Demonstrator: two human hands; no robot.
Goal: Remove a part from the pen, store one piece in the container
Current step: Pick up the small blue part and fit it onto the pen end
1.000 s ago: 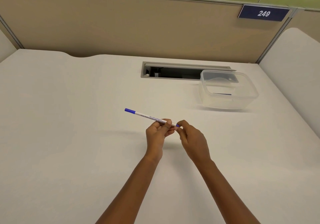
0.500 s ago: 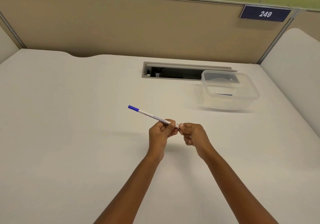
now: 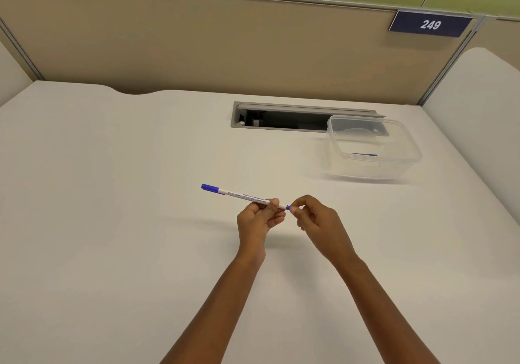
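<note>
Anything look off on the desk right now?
Only the clear container, which seems to overlap the right end of the open cable slot, so it may sit unevenly. Nothing looks spilled or damaged.

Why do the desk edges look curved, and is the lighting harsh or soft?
Head view: the wide-angle lens bows the partition and desk edges. Head view: light is soft and even, so the left hand, right hand and pen cast only a faint, blurry shadow. Head view: the clear container shows mild sheen, no harsh glare.
</note>
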